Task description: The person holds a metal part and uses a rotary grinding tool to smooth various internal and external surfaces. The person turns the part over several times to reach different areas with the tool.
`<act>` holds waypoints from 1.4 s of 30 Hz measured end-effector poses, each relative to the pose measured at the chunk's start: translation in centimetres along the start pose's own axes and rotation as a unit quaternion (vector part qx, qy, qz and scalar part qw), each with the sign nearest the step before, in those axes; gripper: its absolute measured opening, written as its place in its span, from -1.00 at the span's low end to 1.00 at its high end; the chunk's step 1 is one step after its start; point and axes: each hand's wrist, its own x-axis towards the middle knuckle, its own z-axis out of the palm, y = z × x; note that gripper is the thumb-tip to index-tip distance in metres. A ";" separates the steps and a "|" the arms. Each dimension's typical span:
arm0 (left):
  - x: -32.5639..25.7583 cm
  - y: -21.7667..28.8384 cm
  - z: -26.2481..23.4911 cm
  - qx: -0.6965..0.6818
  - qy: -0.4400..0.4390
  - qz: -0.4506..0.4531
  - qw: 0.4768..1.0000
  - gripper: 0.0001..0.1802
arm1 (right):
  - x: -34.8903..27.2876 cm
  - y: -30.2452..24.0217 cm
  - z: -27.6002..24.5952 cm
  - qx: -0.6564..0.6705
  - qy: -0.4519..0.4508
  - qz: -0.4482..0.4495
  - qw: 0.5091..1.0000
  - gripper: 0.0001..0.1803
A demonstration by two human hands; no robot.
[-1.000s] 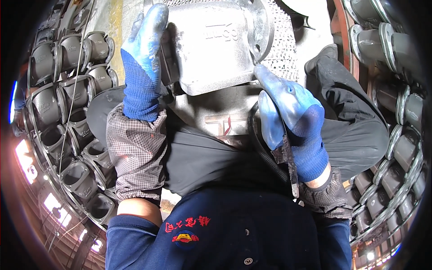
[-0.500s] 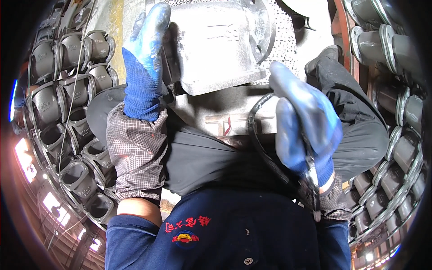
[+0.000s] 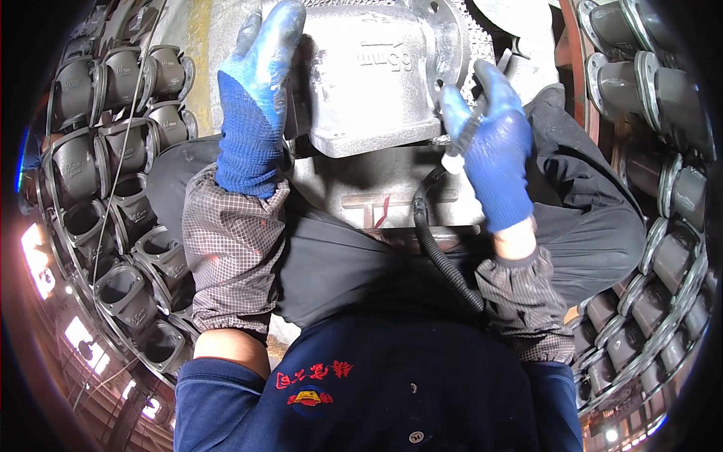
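Grey metal casting [image 3: 365, 87] lies in front of the person, beyond the bent knees, between the two gloved hands; a pale mesh [image 3: 480, 44] shows behind its right end, and the support directly beneath is mostly hidden. Left hand [image 3: 265, 83]: fingers long and straight, laid along the casting's dark left end, not wrapped round it; how firmly they press, cannot tell. Right hand [image 3: 493, 135]: just beside the right end, thumb and fingers drawn narrow about a slim dark tool [image 3: 468, 134]; a black ribbed hose [image 3: 438, 260] runs near this hand down toward the forearm. Handling estimate: heavy for its bulk, rigid, no give under pressure, unlikely to be fragile. Face looks grainy, so grip should be fair with coated gloves, though dust could make it slide. Best holds: the rim of the round flange [image 3: 449, 45] and the opposite end, both hands sharing the load; the squared near flange [image 3: 384, 141] offers a secondary ledge. Smooth barrel: poor purchase one-handed.
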 end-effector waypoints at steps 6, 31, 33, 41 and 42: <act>0.6 1.5 -0.1 -0.038 0.010 0.013 0.999 -0.62 | 1.8 1.3 2.7 -0.057 -0.062 0.060 0.995 -0.40; -1.1 -0.2 -0.8 -0.212 0.012 -0.158 0.964 -0.50 | 2.7 1.8 -6.0 0.024 -0.020 -0.171 0.985 -0.50; 1.2 3.9 -0.9 -0.386 0.044 -0.432 0.814 -0.50 | 3.3 2.2 -7.1 -0.020 -0.065 -0.178 0.982 -0.48; -3.4 -4.0 2.1 -0.595 0.146 -0.464 0.640 -0.33 | 5.7 3.3 -6.7 0.135 -0.125 -0.140 0.973 -0.55; -3.4 -2.8 2.1 -0.669 0.119 -0.481 0.554 -0.42 | 5.7 3.2 -6.5 0.114 -0.129 -0.155 0.973 -0.56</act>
